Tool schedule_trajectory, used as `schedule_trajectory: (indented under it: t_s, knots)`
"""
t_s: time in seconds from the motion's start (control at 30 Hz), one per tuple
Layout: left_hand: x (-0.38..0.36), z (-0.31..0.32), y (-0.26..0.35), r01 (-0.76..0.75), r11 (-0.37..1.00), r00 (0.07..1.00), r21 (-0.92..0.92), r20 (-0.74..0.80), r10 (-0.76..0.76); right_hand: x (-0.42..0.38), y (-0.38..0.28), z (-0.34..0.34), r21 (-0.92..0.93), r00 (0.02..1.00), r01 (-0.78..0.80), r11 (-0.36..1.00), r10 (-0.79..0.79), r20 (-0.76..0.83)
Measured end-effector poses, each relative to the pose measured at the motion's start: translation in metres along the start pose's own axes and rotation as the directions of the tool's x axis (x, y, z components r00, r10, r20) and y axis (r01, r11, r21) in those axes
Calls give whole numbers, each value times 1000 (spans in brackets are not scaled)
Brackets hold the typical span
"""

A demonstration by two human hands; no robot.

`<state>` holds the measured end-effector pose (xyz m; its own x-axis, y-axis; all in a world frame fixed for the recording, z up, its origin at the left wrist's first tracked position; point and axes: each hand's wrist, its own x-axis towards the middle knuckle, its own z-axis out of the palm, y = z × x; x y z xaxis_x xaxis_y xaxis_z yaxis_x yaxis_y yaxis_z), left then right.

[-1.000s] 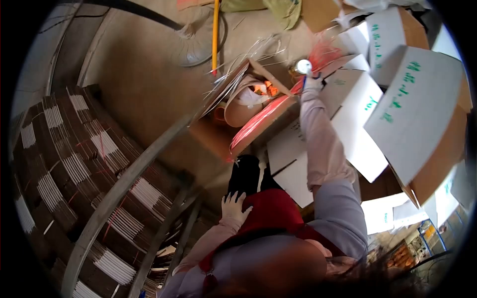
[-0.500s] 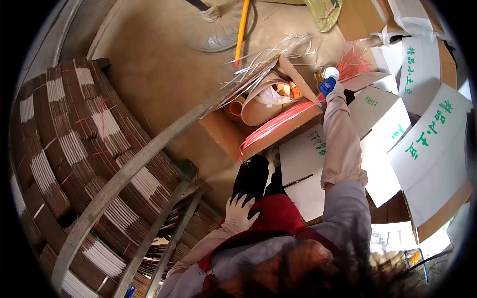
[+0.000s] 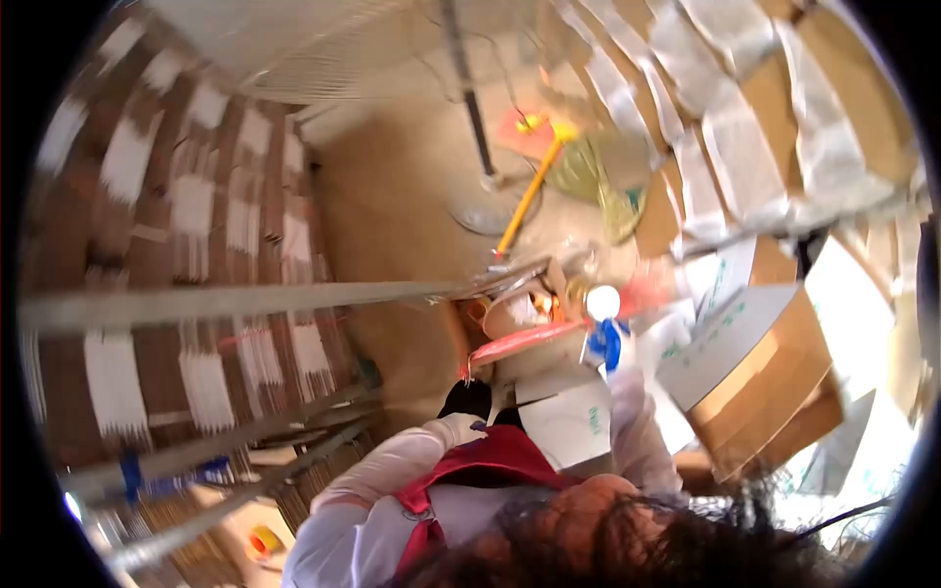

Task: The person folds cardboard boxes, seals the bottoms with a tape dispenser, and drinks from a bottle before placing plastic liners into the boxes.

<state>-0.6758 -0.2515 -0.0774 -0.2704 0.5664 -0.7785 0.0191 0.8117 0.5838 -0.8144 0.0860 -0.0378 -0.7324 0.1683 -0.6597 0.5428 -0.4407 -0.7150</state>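
My right hand [image 3: 610, 345], in a white glove with blue fingers, is closed at a round white-topped object [image 3: 603, 303]. Blur hides its exact kind and the details of the grip. Just left of it stands an open cardboard box [image 3: 537, 345] with a curled piece of cardboard [image 3: 512, 312], orange and white bits inside, and a bundle of pink-red strapping [image 3: 520, 343] along its near side. My left hand [image 3: 459, 428], gloved in white with dark fingertips, lies flat on my thigh beside the red apron [image 3: 495, 459], holding nothing.
Stacks of flattened cartons [image 3: 118, 382] fill the left behind a metal rail [image 3: 235, 302]. White cartons with green writing [image 3: 730, 328] crowd the right. Beyond the box are a yellow-handled tool [image 3: 529, 201], a pole on a round base [image 3: 475, 118] and an olive-green bag [image 3: 603, 181].
My view has tilted up and shifted, showing more floor and cartons ahead. The white-topped object looks larger, above my right hand. My left hand stays on my thigh.
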Motion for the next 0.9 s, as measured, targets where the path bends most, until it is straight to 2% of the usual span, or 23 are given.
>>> schedule_trajectory:
  t_s: [0.03, 0.07, 0.1, 0.13, 0.17, 0.2, 0.23, 0.27, 0.33, 0.43, 0.5, 0.63, 0.73, 0.77, 0.83, 0.9]
  knots:
    - [-49, -29, 45, -140, 977, 968, -158, -228, 102, -44, -26, 15, -133, 998, 17, 991, -10, 57]
    - [-98, -69, 99, -264, 959, 914, -104, -343, 215, -75, -34, 17, -213, 992, 24, 977, 4, 130]
    - [-129, -94, 131, -362, 908, 788, 212, -451, 419, -100, -41, 17, -261, 982, 19, 965, 31, 185]
    - [-158, -122, 169, -380, 807, 719, 452, -405, 565, -124, -44, 14, -310, 972, 17, 951, 58, 230]
    - [-202, -150, 217, -373, 595, 453, 712, -421, 786, -146, -44, 9, -351, 963, 8, 936, 87, 255]
    - [-233, -166, 257, -364, 480, 318, 798, -378, 869, -163, -43, 3, -394, 955, 8, 919, 110, 276]
    - [-274, -166, 287, -236, 413, 211, 879, -369, 905, -180, -44, 6, -459, 941, 28, 888, 131, 311]
    - [-302, -163, 324, -126, 337, 176, 933, -314, 933, -191, -41, 6, -484, 937, 19, 875, 153, 314]
    - [-347, -147, 371, 23, 292, 275, 956, -287, 918, -204, -38, 21, -540, 921, 18, 842, 196, 336]
    - [-404, -101, 368, 114, 316, 486, 942, -331, 809, -221, -25, 54, -580, 895, 26, 814, 240, 377]
    - [-439, -67, 351, 178, 308, 573, 935, -353, 740, -233, -18, 79, -584, 875, 35, 811, 257, 410]
    - [-483, -17, 320, 293, 295, 630, 909, -416, 656, -262, -1, 132, -587, 827, 56, 807, 292, 480]
    - [-504, 8, 296, 374, 312, 623, 873, -486, 613, -286, -4, 177, -581, 797, 139, 802, 258, 547]
    - [-506, 14, 290, 399, 305, 623, 865, -500, 602, -304, -14, 190, -568, 784, 198, 799, 219, 581]
    - [-515, 21, 283, 442, 312, 630, 841, -539, 559, -304, -20, 196, -460, 617, 576, 676, 9, 787]
    - [-527, 26, 284, 403, 408, 646, 819, -571, 507, -322, -39, 215, -425, 665, 394, 815, 67, 744]
